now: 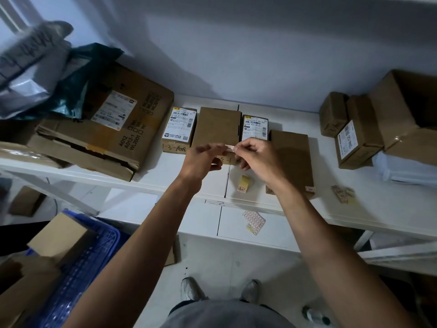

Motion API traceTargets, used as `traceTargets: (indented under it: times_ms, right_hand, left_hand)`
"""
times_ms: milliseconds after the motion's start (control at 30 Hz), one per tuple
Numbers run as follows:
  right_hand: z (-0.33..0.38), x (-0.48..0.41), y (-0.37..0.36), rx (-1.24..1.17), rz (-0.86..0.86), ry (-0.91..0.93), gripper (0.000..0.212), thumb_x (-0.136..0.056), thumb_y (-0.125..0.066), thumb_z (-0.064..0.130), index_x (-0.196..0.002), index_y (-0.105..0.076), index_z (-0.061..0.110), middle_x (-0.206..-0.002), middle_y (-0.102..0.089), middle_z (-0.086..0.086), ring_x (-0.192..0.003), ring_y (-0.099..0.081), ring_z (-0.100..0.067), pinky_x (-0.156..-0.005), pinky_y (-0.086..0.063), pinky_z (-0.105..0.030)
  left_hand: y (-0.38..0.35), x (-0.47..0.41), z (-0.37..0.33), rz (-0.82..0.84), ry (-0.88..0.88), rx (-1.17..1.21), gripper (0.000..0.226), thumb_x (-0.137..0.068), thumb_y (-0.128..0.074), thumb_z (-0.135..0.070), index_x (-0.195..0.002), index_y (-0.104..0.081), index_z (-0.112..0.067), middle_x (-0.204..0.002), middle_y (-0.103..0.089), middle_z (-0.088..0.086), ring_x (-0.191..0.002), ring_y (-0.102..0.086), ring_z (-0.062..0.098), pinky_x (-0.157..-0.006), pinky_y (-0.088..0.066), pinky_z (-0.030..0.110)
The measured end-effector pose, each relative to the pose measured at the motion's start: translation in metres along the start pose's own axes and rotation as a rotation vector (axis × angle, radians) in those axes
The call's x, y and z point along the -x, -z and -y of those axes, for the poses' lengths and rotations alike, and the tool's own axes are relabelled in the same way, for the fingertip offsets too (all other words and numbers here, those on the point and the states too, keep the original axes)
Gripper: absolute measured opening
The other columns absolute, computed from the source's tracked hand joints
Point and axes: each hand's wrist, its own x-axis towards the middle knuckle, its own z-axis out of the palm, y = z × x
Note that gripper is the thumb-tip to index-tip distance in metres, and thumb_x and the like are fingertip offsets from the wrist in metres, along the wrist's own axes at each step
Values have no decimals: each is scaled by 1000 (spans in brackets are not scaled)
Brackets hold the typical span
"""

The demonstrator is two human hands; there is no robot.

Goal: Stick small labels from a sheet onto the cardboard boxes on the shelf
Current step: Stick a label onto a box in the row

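A small white label strip [229, 147] is pinched between my left hand [203, 159] and my right hand [256, 158], just over the front edge of a plain brown cardboard box [216, 125] on the white shelf [165, 171]. Its front face shows handwriting below my fingers. A box with a printed shipping label [180, 129] stands to its left, another labelled box [255, 127] to its right, and a longer brown box [292, 157] with a small sticker at its front corner beside that. The label sheet [254, 221] lies on the shelf's front part.
A small yellow block with a sticker [244, 183] stands on the shelf under my right wrist. A large worn carton [106, 129] with plastic bags sits left; several boxes [357, 136] stack at right. A crumpled backing scrap [341, 192] lies right. A blue crate [89, 256] stands on the floor.
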Motion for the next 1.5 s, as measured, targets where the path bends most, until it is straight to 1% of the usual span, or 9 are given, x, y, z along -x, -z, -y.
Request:
traceTargets:
  times_ms: [300,433,600,733,867,1000,1167,1333,1500]
  right_hand:
    - [-4,-13,2,7,-5,-45,9,-95,-67,12,-89,-73,15,-80,-74,-8,-55,-62,-13,-56,-53,-28]
    - [-9,-18,2,19,-5,-53,11,-96,-66,13,-88,-72,18,-83,-75,-11,-56,-63,-13,-56,-55,-27]
    - [-16,-25,2,16,-14,-75,10,-96,-66,12,-90,-73,12,-84,-74,-14,-54,-63,-14,-57,-55,-29]
    - [-22,-30,-1,26,-24,-89,13,-95,-67,12,-84,-72,18,-93,-76,-20,-73,-74,-28,-56,-56,-27]
    - [-30,-36,-2,48,-51,-91,19,-92,-70,16,-76,-71,27,-92,-76,-8,-92,-75,-31,-72,-63,-40]
    - [-38,-39,-2,78,-67,-83,15,-87,-71,26,-73,-72,30,-82,-75,5,-87,-74,-24,-85,-61,-51]
    - [-39,-43,0,113,-97,-64,11,-91,-69,22,-82,-74,25,-83,-72,9,-83,-68,-12,-86,-57,-39]
    - [-36,-47,6,142,-107,-47,8,-92,-69,21,-93,-76,17,-87,-72,7,-81,-64,-4,-75,-47,-22]
    - [-38,-53,7,55,-106,-102,11,-93,-68,20,-94,-76,14,-82,-78,3,-83,-69,-7,-81,-51,-25]
  left_hand:
    - [-1,-19,4,24,35,-53,16,-93,-66,-16,-101,-75,-5,-95,-75,14,-65,-60,17,-74,-56,32]
    - [-5,-24,2,21,44,-68,12,-93,-67,-17,-87,-73,-9,-83,-73,7,-66,-61,18,-73,-57,32]
    - [-6,-30,2,14,64,-132,16,-93,-67,-16,-94,-73,-1,-79,-72,7,-63,-60,19,-67,-56,31]
    - [-6,-32,3,2,55,-173,14,-93,-67,-15,-82,-73,-10,-66,-70,-2,-59,-58,19,-66,-55,32]
    - [-9,-33,3,-9,35,-230,14,-94,-66,-14,-83,-74,-9,-68,-68,3,-54,-55,18,-60,-53,29]
    - [-10,-33,4,-6,23,-245,13,-94,-63,-12,-89,-75,-7,-65,-72,-2,-47,-54,15,-53,-53,25]
    - [-12,-33,4,48,26,-268,19,-97,-58,-11,-104,-74,-5,-90,-78,12,-43,-53,12,-50,-53,23]
    - [-15,-33,4,69,0,-270,24,-97,-55,-8,-112,-73,-9,-92,-78,15,-44,-53,16,-50,-52,24]
    - [-13,-33,6,61,-26,-277,31,-96,-52,-3,-116,-74,-12,-87,-77,14,-47,-54,17,-51,-53,25]
